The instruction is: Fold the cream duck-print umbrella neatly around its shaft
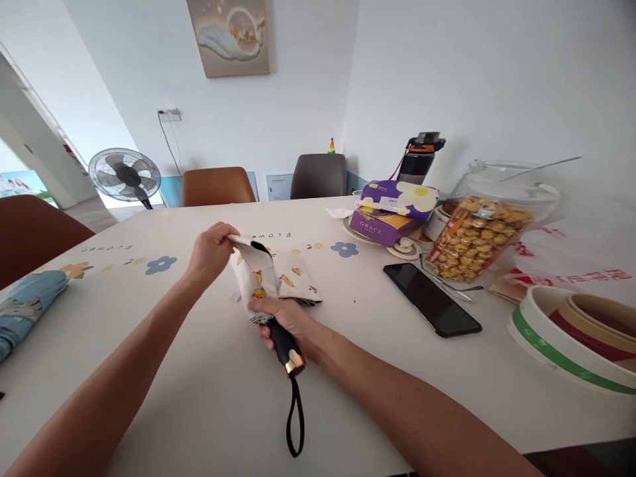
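A folding umbrella [258, 275] with white cloth, small yellow and orange prints and a dark inner side is held above the middle of the table. My right hand [288, 320] is closed around its lower cloth and the top of the black handle [283, 341]. The handle ends in a gold-coloured cap, and a black wrist strap [296, 424] hangs from it. My left hand [214, 248] pinches the far left edge of the cloth. One fold of the cloth spreads to the right, beyond my right hand.
On the right lie a black phone [431, 299], glasses [450, 285], a snack jar [479, 232], purple boxes [380, 225] and tape rolls [571, 338]. A folded blue umbrella [30, 308] lies at the left. Chairs [218, 187] stand beyond the white table [199, 397].
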`<act>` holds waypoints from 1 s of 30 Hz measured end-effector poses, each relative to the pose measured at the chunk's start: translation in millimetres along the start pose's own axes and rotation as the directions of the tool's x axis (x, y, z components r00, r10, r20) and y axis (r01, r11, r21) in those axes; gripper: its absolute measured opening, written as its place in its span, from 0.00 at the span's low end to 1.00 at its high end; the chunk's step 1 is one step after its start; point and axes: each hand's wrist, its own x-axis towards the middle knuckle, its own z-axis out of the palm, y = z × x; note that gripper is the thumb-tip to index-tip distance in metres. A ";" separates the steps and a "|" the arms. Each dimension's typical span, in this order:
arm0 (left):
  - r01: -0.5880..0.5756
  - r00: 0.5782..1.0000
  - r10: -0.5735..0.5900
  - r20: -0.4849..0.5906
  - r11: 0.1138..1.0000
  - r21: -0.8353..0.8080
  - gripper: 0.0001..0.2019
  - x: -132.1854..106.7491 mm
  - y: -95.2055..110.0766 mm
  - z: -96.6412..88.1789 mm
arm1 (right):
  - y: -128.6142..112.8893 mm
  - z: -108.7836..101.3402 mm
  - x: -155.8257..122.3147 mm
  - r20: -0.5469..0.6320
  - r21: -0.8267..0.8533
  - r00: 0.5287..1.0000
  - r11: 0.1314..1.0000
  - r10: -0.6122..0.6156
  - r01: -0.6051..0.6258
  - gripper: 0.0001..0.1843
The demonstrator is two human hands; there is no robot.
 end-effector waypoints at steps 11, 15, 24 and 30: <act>0.138 0.986 -0.106 0.127 0.950 -0.279 0.06 3.8 0.2 -15.3 | -13.9 -12.1 -1.5 0.109 0.096 0.991 0.993 -0.082 0.071 0.28; 0.130 0.971 -0.038 0.237 0.913 -0.386 0.04 3.6 1.0 -20.0 | -14.6 -15.3 3.0 0.090 0.119 0.992 0.990 -0.090 0.079 0.28; 0.146 0.947 -0.037 0.318 0.935 -0.324 0.05 6.2 2.2 -29.6 | -11.7 -13.7 2.9 -0.025 0.030 0.998 0.998 -0.051 0.052 0.15; 0.127 0.900 -0.119 0.420 0.992 0.010 0.07 7.5 -11.6 -26.1 | -10.6 -11.9 2.7 -0.113 0.000 0.986 0.993 -0.119 0.120 0.13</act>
